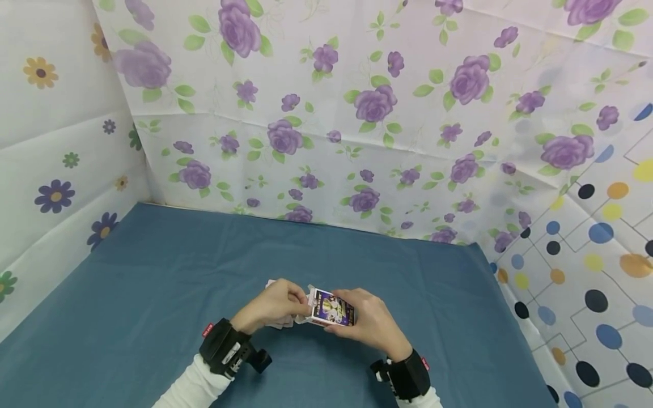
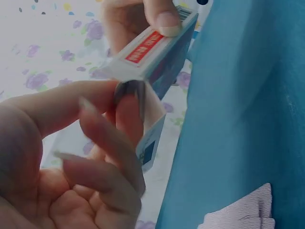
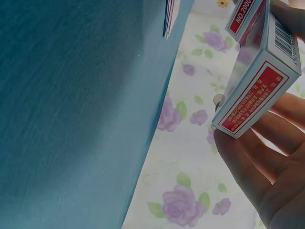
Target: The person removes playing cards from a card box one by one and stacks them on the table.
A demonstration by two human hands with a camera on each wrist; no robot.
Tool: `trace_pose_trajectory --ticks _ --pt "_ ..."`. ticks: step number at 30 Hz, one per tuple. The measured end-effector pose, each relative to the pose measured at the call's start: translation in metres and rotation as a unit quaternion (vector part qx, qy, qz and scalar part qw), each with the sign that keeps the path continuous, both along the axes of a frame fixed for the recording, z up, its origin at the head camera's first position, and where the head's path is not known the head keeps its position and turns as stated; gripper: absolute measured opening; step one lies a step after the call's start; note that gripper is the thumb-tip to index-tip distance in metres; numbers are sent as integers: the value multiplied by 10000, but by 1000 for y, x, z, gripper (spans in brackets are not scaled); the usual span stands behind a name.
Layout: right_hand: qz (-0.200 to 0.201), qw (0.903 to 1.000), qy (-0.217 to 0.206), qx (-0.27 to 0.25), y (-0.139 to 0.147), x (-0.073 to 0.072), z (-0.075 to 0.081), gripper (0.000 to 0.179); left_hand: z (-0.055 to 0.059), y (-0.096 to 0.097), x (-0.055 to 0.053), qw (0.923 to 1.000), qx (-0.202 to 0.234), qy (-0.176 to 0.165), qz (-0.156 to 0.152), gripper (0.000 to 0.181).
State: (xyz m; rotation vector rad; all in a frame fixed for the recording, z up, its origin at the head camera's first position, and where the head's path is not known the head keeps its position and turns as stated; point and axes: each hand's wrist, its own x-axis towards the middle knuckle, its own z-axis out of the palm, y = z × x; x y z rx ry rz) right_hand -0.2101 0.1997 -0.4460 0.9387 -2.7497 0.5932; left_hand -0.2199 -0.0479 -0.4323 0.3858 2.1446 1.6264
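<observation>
A small playing-card box (image 1: pixel 334 309) with a purple and yellow picture on its face is held above the cloth by my right hand (image 1: pixel 374 320), thumb on one edge and fingers on the opposite one. The box's end faces left and stands open. At that end the thumb and forefinger of my left hand (image 2: pixel 95 157) pinch close to the opened flap (image 2: pixel 153 143), the other fingers loosely bent. Red printed panels show on the box's narrow sides in both wrist views. Loose playing cards (image 2: pixel 240 214) lie on the cloth under the left hand, partly hidden by it in the head view.
A blue cloth (image 1: pixel 178 266) covers the table. Behind it hangs a sheet with purple roses (image 1: pixel 374 105). A daisy-patterned sheet (image 1: pixel 51 141) hangs on the left, and a dotted one (image 1: pixel 597 283) on the right.
</observation>
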Motion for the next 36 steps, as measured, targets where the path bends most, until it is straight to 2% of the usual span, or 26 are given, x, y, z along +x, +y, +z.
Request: trace_pose_trajectory --ticks 7,14,21,25,31,36 --pt "-90 9999 65 -43 1 -1 2 65 4 -9 -4 9987 278 -369 -201 13" --pt "-118 9998 111 -85 1 0 2 64 7 -16 -6 9974 455 -451 -326 15" --pt "-158 9998 76 -70 1 -1 2 64 9 -31 -10 9969 531 -413 -420 52" --pt "-186 9998 90 -31 2 -2 2 65 10 -42 -13 9973 527 -316 -402 63" --pt "-191 9998 63 -1 2 -2 1 65 14 -54 -16 9980 505 -307 -218 60" --pt "-192 9998 21 -24 1 -1 1 65 14 -58 -18 9986 477 -245 30 38"
